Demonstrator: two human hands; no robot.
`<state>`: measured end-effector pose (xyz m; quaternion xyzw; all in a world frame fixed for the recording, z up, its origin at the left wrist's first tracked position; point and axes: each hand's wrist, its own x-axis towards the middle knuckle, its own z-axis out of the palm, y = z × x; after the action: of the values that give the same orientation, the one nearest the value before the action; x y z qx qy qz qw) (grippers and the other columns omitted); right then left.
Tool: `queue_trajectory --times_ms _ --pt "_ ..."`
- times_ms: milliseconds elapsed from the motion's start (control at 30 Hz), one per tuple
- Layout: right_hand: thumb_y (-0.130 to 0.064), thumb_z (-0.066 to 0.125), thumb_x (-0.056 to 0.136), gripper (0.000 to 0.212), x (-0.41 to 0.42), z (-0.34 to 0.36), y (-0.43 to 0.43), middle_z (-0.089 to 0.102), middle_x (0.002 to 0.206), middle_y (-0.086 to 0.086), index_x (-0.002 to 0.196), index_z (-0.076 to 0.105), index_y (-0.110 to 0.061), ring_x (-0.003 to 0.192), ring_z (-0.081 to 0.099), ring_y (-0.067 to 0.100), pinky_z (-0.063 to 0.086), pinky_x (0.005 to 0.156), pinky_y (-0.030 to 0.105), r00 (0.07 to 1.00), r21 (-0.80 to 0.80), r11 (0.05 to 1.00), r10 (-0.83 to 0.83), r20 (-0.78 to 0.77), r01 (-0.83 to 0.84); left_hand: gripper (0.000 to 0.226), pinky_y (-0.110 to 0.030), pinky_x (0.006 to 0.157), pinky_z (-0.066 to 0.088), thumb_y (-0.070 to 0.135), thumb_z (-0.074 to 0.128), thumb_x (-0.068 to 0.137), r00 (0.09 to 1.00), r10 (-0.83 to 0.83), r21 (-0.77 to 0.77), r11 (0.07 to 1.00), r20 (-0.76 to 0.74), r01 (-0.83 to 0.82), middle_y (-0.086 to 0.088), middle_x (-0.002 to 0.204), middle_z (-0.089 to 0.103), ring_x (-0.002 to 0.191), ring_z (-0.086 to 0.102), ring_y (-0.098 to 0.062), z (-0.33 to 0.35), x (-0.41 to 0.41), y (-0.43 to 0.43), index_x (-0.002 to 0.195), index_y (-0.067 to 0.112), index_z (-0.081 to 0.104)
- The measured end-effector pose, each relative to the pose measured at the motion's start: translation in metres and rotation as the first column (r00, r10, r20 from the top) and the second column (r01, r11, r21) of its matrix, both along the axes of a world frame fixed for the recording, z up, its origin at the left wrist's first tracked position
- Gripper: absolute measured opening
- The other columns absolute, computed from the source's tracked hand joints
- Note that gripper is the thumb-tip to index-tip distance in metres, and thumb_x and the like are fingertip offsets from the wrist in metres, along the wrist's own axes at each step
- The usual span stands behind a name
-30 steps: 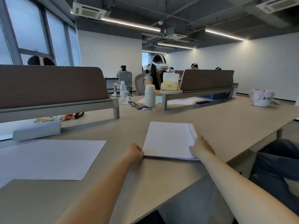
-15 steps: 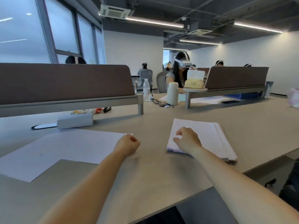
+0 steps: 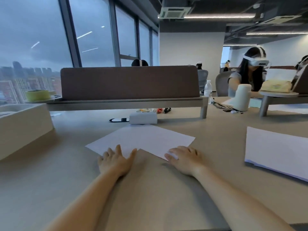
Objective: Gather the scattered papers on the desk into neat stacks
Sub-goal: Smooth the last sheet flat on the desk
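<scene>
Loose white sheets (image 3: 143,139) lie overlapped and askew on the beige desk (image 3: 150,197), straight ahead of me. My left hand (image 3: 115,160) rests flat with fingers spread on the near left corner of the sheets. On their near right corner lies my right hand (image 3: 185,160), fingers down on the paper. Neither hand grips anything. A squared-up stack of white paper (image 3: 276,150) sits on the desk at the right, apart from both hands.
A brown divider screen (image 3: 130,82) on legs crosses the desk behind the sheets, with a small white box (image 3: 143,117) in front of it. A beige box (image 3: 21,125) stands at the left. A white cylinder (image 3: 241,97), cables and seated people are at the far right.
My view swung left from the stack to the loose sheets. Both hands left the stack and now lie flat on the near corners of the loose sheets.
</scene>
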<state>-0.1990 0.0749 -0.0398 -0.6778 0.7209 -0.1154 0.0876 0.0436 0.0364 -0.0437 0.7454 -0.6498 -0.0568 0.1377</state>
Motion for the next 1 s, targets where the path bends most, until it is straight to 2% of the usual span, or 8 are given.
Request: queue_trajectory --times_ms 133,200,267,333,433,567,867,1000 --pt "-0.066 0.032 0.089 0.047 0.021 -0.003 -0.011 0.055 0.126 -0.009 0.119 0.058 -0.041 0.128 0.042 0.019 0.023 0.106 0.033 0.999 -0.217 0.976 0.013 0.034 -0.005 0.066 -0.041 0.109 0.031 0.067 0.027 0.09 0.972 -0.125 -0.214 0.973 -0.201 0.081 -0.002 0.144 0.045 0.131 0.044 -0.023 0.007 0.006 -0.004 0.139 0.026 0.04" --pt "-0.064 0.035 0.089 0.046 0.023 -0.006 -0.016 0.055 0.13 -0.012 0.119 0.059 -0.039 0.13 0.041 0.016 0.022 0.107 0.032 0.999 -0.246 0.969 -0.005 0.042 0.015 0.059 -0.038 0.111 0.026 0.064 0.029 0.091 0.99 -0.064 -0.253 0.967 -0.129 0.03 0.001 0.143 0.045 0.131 0.041 -0.021 0.003 0.015 -0.006 0.136 0.028 0.044" --pt "-0.066 0.032 0.089 0.051 0.021 -0.009 -0.018 0.053 0.136 -0.014 0.123 0.057 -0.036 0.133 0.039 0.014 0.021 0.11 0.033 0.999 -0.205 0.978 -0.016 0.05 0.026 0.066 -0.038 0.114 0.02 0.067 0.025 0.09 0.996 0.02 -0.165 0.986 -0.086 -0.034 -0.002 0.148 0.038 0.137 0.034 -0.022 -0.002 0.023 -0.006 0.139 0.027 0.04" --pt "-0.063 0.031 0.091 0.048 0.02 -0.01 -0.018 0.061 0.126 -0.017 0.115 0.061 -0.035 0.124 0.049 0.011 0.022 0.106 0.032 0.996 -0.213 0.977 0.011 0.087 0.008 0.07 -0.038 0.111 0.022 0.068 0.022 0.089 0.997 0.008 -0.119 0.993 -0.079 -0.017 -0.001 0.147 0.042 0.136 0.036 -0.022 -0.005 0.024 -0.007 0.14 0.024 0.041" --pt "-0.057 0.035 0.093 0.039 0.021 -0.009 -0.016 0.067 0.105 -0.018 0.098 0.066 -0.034 0.108 0.056 0.012 0.024 0.093 0.027 0.993 -0.272 0.962 0.031 0.116 0.001 0.062 -0.034 0.108 0.025 0.066 0.026 0.09 0.999 -0.051 -0.218 0.975 -0.013 0.047 0.006 0.139 0.051 0.13 0.043 -0.017 -0.003 0.019 -0.005 0.134 0.029 0.046" --pt "-0.06 0.03 0.092 0.04 0.019 -0.009 -0.012 0.058 0.121 -0.023 0.108 0.062 -0.042 0.12 0.047 0.013 0.024 0.103 0.03 0.997 -0.179 0.984 0.012 0.073 0.001 0.069 -0.041 0.115 0.012 0.069 0.028 0.087 1.0 -0.012 -0.157 0.988 -0.001 0.011 0.002 0.149 0.036 0.139 0.029 -0.021 -0.003 0.022 -0.001 0.142 0.029 0.036" --pt "-0.062 0.03 0.092 0.042 0.023 -0.002 -0.007 0.04 0.14 -0.003 0.124 0.053 -0.048 0.132 0.027 0.022 0.021 0.109 0.035 0.997 -0.081 0.995 -0.051 0.06 0.056 0.067 -0.038 0.112 0.019 0.06 0.034 0.089 0.987 -0.152 -0.09 0.985 -0.058 0.146 0.004 0.151 0.036 0.142 0.025 -0.02 0.001 0.022 0.001 0.149 0.032 0.024" --pt "-0.07 0.03 0.088 0.061 0.023 -0.002 -0.008 0.012 0.16 0.002 0.142 0.036 -0.042 0.145 0.014 0.026 0.013 0.116 0.038 0.992 -0.04 0.997 -0.057 0.116 0.062 0.071 -0.038 0.115 0.017 0.064 0.036 0.086 0.979 -0.204 -0.096 0.975 -0.004 0.202 0.005 0.151 0.036 0.142 0.024 -0.019 0.001 0.02 0.004 0.149 0.033 0.023"
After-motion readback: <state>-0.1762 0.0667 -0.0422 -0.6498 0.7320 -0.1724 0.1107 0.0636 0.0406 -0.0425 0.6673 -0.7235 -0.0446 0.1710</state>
